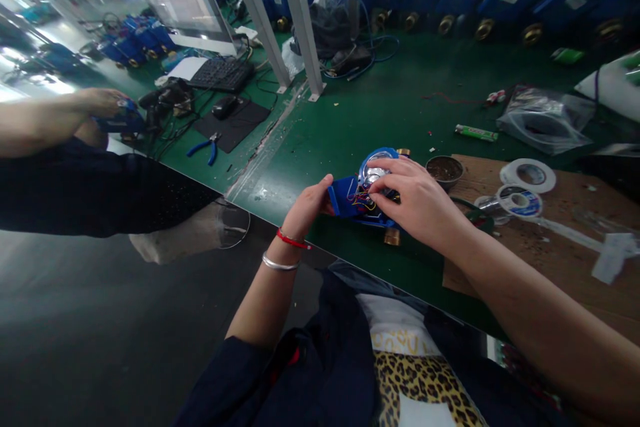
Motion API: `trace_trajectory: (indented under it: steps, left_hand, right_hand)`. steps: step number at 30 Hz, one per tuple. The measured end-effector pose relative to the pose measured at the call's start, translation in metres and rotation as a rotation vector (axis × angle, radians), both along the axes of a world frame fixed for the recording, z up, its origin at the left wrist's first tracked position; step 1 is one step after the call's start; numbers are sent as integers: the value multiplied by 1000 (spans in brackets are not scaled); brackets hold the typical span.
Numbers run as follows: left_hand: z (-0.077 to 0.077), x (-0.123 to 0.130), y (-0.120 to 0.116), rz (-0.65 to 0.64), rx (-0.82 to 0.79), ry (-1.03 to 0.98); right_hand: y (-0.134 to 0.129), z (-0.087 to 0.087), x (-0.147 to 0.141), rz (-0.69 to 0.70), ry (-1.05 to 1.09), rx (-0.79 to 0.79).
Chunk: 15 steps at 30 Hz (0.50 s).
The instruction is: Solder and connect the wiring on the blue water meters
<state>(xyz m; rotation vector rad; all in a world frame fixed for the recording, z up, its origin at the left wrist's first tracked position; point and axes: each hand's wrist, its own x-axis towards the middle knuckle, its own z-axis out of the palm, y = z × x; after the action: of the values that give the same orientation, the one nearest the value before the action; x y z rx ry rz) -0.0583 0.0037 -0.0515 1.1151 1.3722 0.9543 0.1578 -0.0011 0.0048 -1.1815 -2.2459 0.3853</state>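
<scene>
A blue water meter (345, 197) with its housing open lies near the front edge of the green table. Thin red, yellow and dark wires (361, 199) show inside it, beside a round, shiny, blue-rimmed part (373, 172). One brass fitting (393, 236) points toward me, another away. My left hand (313, 203), with a red band and a silver bangle at the wrist, grips the housing's left side. My right hand (407, 190) reaches over the meter from the right. Its thumb and index finger are pinched together at the wires; the other fingers lie over the round part.
On the right, cardboard (460, 260) carries a solder spool (520, 201) and a white tape roll (528, 175). A small bowl (445, 171) and green battery (476, 133) lie nearby. Blue pliers (205, 147) lie left. Metal posts (300, 20) stand behind. A co-worker's arm (45, 121) is at left.
</scene>
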Motion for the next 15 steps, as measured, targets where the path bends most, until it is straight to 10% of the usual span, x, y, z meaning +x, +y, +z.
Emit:
trace_trajectory:
  steps: [5,15]
  left_hand:
    - [29,1,-14,122,437,397]
    - [56,34,-22,-167,928,899]
  right_hand:
    - [-2,-2,-4,-47,30,9]
    - [-5,-7,-5,-73,57,18]
